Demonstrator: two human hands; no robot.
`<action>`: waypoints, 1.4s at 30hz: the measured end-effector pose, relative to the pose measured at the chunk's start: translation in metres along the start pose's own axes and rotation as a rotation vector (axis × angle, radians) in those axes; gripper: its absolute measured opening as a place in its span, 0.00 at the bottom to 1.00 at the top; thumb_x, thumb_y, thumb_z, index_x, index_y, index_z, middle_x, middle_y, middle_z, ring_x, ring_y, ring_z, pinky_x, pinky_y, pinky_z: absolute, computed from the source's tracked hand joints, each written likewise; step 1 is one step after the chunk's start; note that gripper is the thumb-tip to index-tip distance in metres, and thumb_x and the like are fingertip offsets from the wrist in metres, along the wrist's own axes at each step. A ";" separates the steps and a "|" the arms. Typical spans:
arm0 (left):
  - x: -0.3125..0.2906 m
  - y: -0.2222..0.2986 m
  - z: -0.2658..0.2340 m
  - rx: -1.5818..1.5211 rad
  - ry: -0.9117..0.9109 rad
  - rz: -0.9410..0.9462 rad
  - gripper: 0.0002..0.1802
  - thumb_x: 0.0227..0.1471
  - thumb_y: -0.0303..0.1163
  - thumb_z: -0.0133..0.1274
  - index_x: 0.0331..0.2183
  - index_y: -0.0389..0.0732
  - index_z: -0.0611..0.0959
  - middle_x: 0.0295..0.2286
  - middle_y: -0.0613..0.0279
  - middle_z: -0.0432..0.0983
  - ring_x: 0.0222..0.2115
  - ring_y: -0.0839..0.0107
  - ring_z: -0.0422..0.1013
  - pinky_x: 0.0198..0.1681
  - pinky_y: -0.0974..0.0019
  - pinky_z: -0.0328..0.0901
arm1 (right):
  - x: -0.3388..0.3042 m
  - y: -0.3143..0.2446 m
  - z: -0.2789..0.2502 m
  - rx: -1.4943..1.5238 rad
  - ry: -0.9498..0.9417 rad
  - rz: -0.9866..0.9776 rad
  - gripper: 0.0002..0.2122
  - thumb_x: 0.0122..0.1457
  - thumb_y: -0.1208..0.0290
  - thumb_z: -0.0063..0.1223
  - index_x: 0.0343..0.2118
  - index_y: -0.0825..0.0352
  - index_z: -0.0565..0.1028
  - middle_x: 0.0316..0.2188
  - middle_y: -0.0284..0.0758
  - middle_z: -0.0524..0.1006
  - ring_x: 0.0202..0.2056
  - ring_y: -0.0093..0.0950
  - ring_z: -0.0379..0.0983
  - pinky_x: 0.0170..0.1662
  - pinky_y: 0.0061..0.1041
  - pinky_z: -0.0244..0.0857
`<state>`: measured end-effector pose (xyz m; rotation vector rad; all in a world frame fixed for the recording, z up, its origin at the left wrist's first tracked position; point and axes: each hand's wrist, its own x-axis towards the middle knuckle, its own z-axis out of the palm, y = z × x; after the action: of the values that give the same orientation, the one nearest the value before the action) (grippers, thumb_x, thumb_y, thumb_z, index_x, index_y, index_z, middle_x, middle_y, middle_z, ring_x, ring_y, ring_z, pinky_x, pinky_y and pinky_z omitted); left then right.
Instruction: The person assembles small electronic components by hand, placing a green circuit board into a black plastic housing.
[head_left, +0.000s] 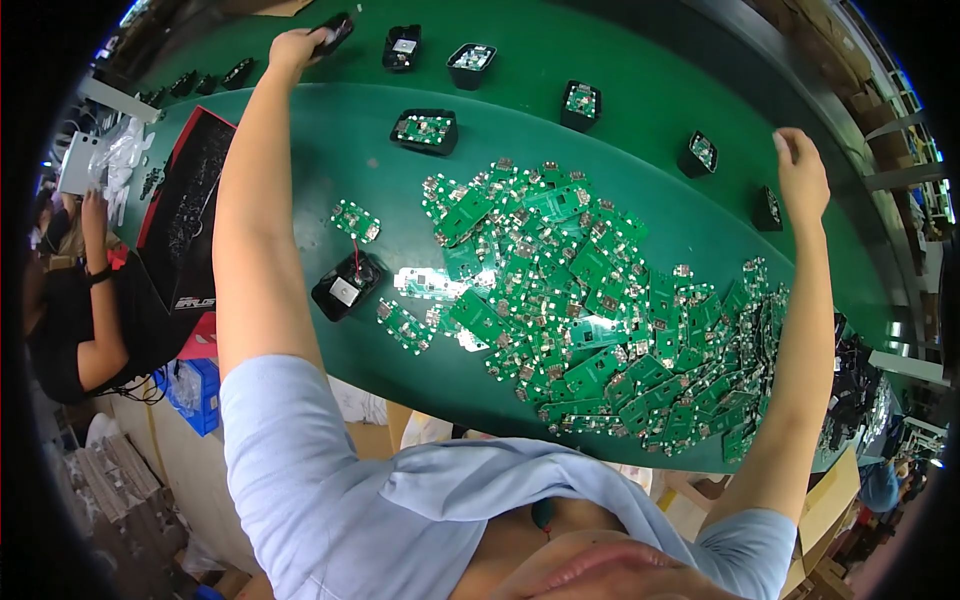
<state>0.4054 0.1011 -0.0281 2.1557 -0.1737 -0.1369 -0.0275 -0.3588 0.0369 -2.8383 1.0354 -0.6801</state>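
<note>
At the far left, my left hand (294,52) is closed around a black plastic housing (336,34), held over the green belt. My right hand (803,178) is raised at the far right with its fingers slightly apart and no object visible in them. Just beside it is a black housing (768,209). Between my arms spreads a large heap of green circuit boards (590,270). Left of the heap, an open black housing (350,286) with a silvery block inside has a red wire running toward a loose circuit board (356,221). Another housing with a board (424,130) sits farther back.
Several black housings, such as one with a board (581,104), stand along the green belt (640,70). A red-edged black box (190,205) of small parts lies left of my left arm. Another person (90,320) sits at the left, near a blue crate (193,395).
</note>
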 end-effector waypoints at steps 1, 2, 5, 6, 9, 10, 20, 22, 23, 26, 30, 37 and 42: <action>-0.009 0.012 0.017 -0.251 -0.099 0.052 0.18 0.45 0.43 0.55 0.35 0.41 0.78 0.33 0.66 0.72 0.36 0.70 0.67 0.37 0.67 0.67 | -0.001 -0.008 0.001 0.018 0.016 -0.039 0.10 0.55 0.59 0.44 0.34 0.57 0.73 0.33 0.31 0.74 0.34 0.30 0.72 0.36 0.27 0.63; -0.021 0.034 0.038 -0.259 -0.117 0.061 0.18 0.45 0.43 0.55 0.35 0.41 0.78 0.33 0.66 0.72 0.36 0.70 0.67 0.37 0.67 0.67 | -0.002 -0.011 0.000 0.002 0.023 -0.026 0.10 0.55 0.59 0.44 0.34 0.57 0.73 0.33 0.31 0.74 0.34 0.30 0.72 0.36 0.27 0.63; -0.048 0.078 0.066 -0.067 -0.368 0.004 0.14 0.47 0.44 0.52 0.35 0.48 0.75 0.38 0.70 0.67 0.41 0.70 0.61 0.39 0.63 0.66 | -0.007 -0.026 -0.003 0.107 -0.011 -0.116 0.09 0.54 0.61 0.44 0.34 0.56 0.73 0.32 0.31 0.75 0.34 0.30 0.72 0.35 0.27 0.64; -0.048 0.081 0.072 0.058 -0.472 -0.014 0.14 0.47 0.45 0.52 0.35 0.49 0.74 0.39 0.71 0.65 0.42 0.70 0.59 0.40 0.62 0.65 | -0.010 -0.030 -0.002 0.122 -0.024 -0.136 0.09 0.54 0.61 0.45 0.34 0.55 0.73 0.30 0.31 0.75 0.33 0.30 0.72 0.34 0.27 0.64; -0.048 0.081 0.081 0.199 -0.460 -0.047 0.14 0.47 0.45 0.51 0.32 0.48 0.74 0.34 0.70 0.67 0.35 0.73 0.63 0.34 0.67 0.67 | -0.021 -0.037 -0.008 0.141 -0.109 -0.135 0.09 0.54 0.60 0.45 0.34 0.56 0.73 0.27 0.31 0.75 0.30 0.29 0.71 0.33 0.27 0.63; -0.043 0.079 0.078 0.174 -0.459 -0.088 0.14 0.46 0.46 0.52 0.32 0.47 0.74 0.32 0.69 0.68 0.32 0.74 0.65 0.32 0.68 0.68 | -0.025 -0.037 -0.013 0.153 -0.136 -0.121 0.09 0.54 0.60 0.45 0.34 0.56 0.73 0.26 0.31 0.75 0.30 0.29 0.71 0.33 0.26 0.63; -0.027 0.029 0.092 -0.463 -0.289 0.022 0.17 0.52 0.34 0.48 0.40 0.31 0.73 0.35 0.59 0.70 0.36 0.72 0.68 0.38 0.70 0.70 | -0.049 -0.019 -0.017 0.658 -0.313 -0.038 0.09 0.56 0.67 0.46 0.34 0.67 0.72 0.21 0.28 0.72 0.23 0.16 0.67 0.27 0.16 0.64; -0.022 0.020 0.091 -0.569 -0.249 -0.002 0.17 0.52 0.32 0.48 0.40 0.29 0.72 0.37 0.56 0.70 0.37 0.70 0.68 0.41 0.69 0.69 | -0.054 -0.037 -0.018 0.654 -0.349 -0.088 0.08 0.55 0.67 0.47 0.34 0.64 0.73 0.22 0.29 0.73 0.24 0.17 0.69 0.28 0.17 0.65; -0.007 0.010 0.067 -0.663 -0.234 0.000 0.17 0.53 0.31 0.47 0.41 0.29 0.72 0.37 0.55 0.69 0.37 0.68 0.68 0.41 0.69 0.69 | -0.054 -0.051 -0.014 0.701 -0.294 -0.158 0.08 0.55 0.66 0.48 0.34 0.63 0.74 0.23 0.30 0.74 0.24 0.18 0.70 0.28 0.18 0.65; -0.010 0.044 0.073 -0.834 -0.349 0.127 0.16 0.53 0.28 0.46 0.42 0.28 0.71 0.40 0.53 0.68 0.38 0.66 0.68 0.40 0.69 0.68 | -0.048 -0.081 -0.002 0.836 -0.268 -0.181 0.13 0.54 0.60 0.49 0.35 0.65 0.73 0.26 0.32 0.74 0.27 0.20 0.71 0.31 0.21 0.67; -0.148 0.156 0.142 -0.702 -0.652 0.402 0.17 0.56 0.33 0.42 0.44 0.31 0.68 0.42 0.56 0.67 0.42 0.67 0.66 0.47 0.66 0.62 | -0.052 -0.107 -0.015 1.386 -0.507 0.115 0.28 0.54 0.53 0.48 0.51 0.69 0.58 0.39 0.43 0.68 0.39 0.30 0.70 0.37 0.25 0.70; -0.274 0.219 0.199 -0.704 -0.903 0.402 0.13 0.56 0.32 0.41 0.39 0.32 0.70 0.38 0.55 0.70 0.35 0.68 0.71 0.43 0.67 0.66 | -0.073 -0.061 -0.039 1.709 -0.530 0.184 0.21 0.56 0.66 0.47 0.49 0.73 0.59 0.39 0.44 0.69 0.34 0.33 0.73 0.41 0.30 0.69; -0.296 0.223 0.180 -0.666 -0.942 0.255 0.09 0.57 0.29 0.37 0.34 0.33 0.70 0.34 0.54 0.71 0.39 0.64 0.70 0.45 0.65 0.66 | -0.072 0.035 -0.038 1.178 -0.058 0.352 0.22 0.53 0.66 0.51 0.44 0.77 0.61 0.34 0.43 0.71 0.33 0.32 0.73 0.38 0.26 0.71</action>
<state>0.0689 -0.1165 0.0670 1.2540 -0.8090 -0.9182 -0.1134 -0.3366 0.0365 -1.6113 0.7095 -0.7872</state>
